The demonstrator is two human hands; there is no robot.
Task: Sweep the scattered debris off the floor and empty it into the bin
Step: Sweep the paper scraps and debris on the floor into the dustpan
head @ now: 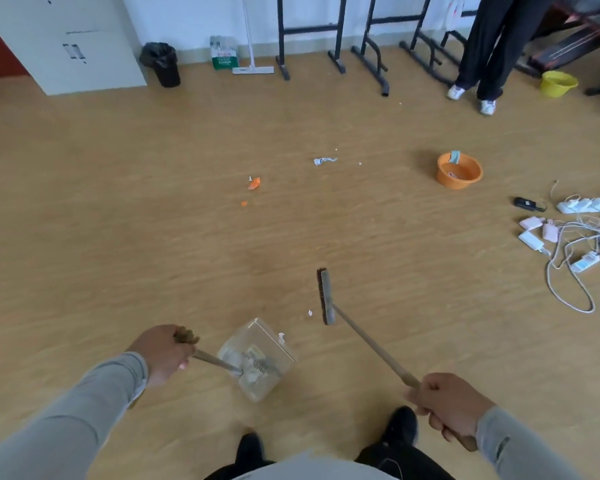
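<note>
Left hand grips dustpan handle, right hand grips broom stick, orange scraps far on floor

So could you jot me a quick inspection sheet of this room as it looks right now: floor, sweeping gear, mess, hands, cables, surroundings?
Surface: wood-look floor, bare in the middle.
Job's things: broom, head near a white scrap; clear dustpan with some debris inside; black bin by the far wall.
Clutter: orange pieces, crumpled paper, small white bits.
Hands: left hand grips the dustpan handle; right hand grips the broom handle.
Cables: white cords, chargers and power strips tangled at right.
Surroundings: orange basin, yellow bucket, white cabinet, black stands, a person standing.
</note>
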